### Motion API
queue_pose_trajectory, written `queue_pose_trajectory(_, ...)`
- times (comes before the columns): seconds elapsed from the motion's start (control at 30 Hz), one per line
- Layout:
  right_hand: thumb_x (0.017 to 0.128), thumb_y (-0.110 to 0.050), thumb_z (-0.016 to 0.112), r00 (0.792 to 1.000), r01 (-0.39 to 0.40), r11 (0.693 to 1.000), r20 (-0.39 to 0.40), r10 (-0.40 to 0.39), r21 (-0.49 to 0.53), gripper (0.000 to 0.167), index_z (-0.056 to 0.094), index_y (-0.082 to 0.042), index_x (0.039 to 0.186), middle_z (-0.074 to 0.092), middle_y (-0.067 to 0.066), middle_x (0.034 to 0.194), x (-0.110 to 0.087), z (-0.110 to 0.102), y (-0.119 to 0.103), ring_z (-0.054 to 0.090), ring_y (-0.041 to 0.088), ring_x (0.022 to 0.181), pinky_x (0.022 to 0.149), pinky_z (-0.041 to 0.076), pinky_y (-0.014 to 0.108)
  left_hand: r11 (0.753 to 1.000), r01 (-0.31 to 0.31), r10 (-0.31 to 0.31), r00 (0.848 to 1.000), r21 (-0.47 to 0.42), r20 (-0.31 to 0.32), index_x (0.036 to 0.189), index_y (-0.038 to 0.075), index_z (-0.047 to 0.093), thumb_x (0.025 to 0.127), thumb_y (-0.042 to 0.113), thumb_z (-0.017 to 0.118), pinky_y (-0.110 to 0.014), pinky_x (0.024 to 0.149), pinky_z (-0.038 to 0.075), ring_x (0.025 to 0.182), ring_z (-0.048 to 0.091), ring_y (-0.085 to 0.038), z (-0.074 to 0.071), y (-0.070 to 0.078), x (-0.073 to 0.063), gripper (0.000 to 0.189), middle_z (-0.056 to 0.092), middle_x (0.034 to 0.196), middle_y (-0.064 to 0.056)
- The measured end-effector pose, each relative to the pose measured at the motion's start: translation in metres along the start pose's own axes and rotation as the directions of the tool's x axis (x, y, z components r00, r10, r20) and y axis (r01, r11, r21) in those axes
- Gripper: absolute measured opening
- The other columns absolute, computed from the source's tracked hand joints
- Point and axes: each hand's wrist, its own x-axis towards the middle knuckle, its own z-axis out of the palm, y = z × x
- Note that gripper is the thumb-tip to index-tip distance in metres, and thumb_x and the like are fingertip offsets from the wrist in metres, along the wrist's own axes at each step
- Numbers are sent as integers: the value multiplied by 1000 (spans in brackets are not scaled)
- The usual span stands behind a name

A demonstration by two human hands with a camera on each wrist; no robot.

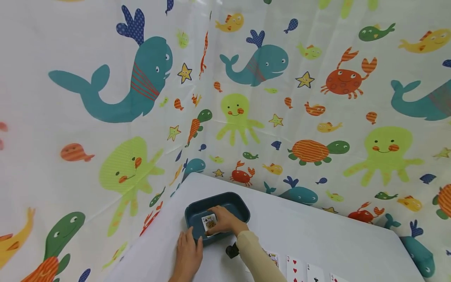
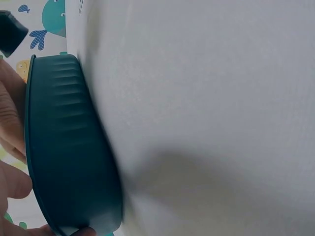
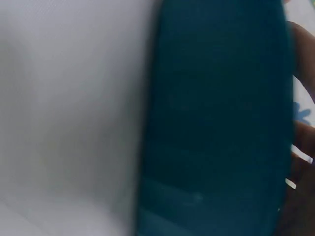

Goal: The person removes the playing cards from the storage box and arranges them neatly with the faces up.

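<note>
A dark teal tray [image 1: 243, 207] with rounded corners stands on the white table. Inside it is a black-suited face card [image 1: 209, 221], a playing card tilted under my right hand [image 1: 225, 220]. The right thumb and fingers pinch that card by its edges. My left hand [image 1: 188, 250] rests at the tray's near left corner, its relaxed fingers and thumb touching the rim. In the left wrist view the tray's ribbed outer wall [image 2: 74, 142] shows, with a left fingertip [image 2: 84, 231] against it. The right wrist view shows mostly the tray's wall [image 3: 216, 113], blurred.
Right of the tray, a row of playing cards lies face up near the front: a face card [image 1: 273, 258], a hearts card [image 1: 295, 268], a black-suited card [image 1: 314, 273] and a red-suited card [image 1: 336, 278]. A patterned sea-animal curtain [image 1: 246, 164] hangs behind and left of the table [image 1: 299, 227].
</note>
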Motion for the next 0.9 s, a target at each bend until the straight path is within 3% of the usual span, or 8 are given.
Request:
queue_pose_trajectory(0.4,72,-36,94,999,-28,999,29,29,-23,84,56,-11,144,54,9,147,9,12,10,48,30,138,110,45,49,1000,-20,20,1000,2,-13,140,-16,42,101,14,61,-73,110,27,137,30,-64,0,-1,-2,53,46,139,-42)
queue_pose_trajectory(0.9,71,-32,95,999,-52,993,-7,52,-110,78,61,-13,139,58,7,141,33,17,19,53,25,127,103,51,44,999,-35,35,999,4,-5,140,-16,43,101,15,61,-73,110,28,138,31,-63,8,-10,20,53,48,136,-40)
